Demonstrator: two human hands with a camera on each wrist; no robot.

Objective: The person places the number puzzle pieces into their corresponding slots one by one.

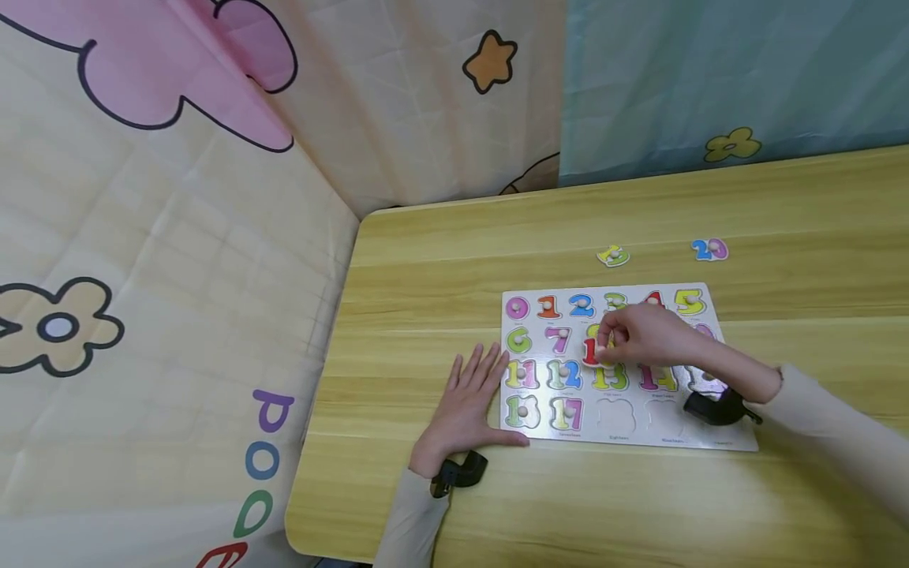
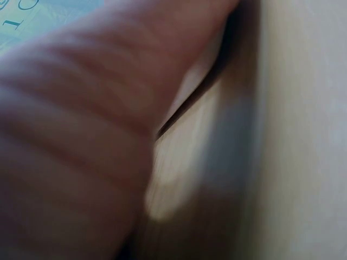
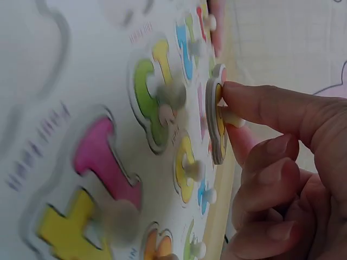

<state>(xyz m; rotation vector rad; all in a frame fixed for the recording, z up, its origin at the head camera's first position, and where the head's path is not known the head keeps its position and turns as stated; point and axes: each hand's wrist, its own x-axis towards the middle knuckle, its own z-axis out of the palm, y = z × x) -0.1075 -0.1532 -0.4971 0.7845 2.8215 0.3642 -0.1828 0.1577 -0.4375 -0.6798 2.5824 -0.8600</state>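
A white wooden number puzzle board (image 1: 582, 438) lies on the table, with knobbed number pieces in its rows. My right hand (image 1: 649, 335) is over the middle of the board and pinches a number puzzle piece (image 3: 218, 122) between thumb and index finger. That piece shows a red 1 (image 1: 591, 352) and some yellow; the fingers cover its second digit. In the right wrist view it is on edge, raised off the board. My left hand (image 1: 465, 402) lies with straight, spread fingers at the board's left edge, its thumb touching the lower left corner.
Beyond the board lie a yellow-green number piece (image 1: 614, 255) and a blue-purple 20 piece (image 1: 710, 250). Bare recesses (image 1: 615, 416) show in the bottom row. The wooden table (image 1: 440, 260) meets patterned curtains (image 1: 419, 102) at its back and left.
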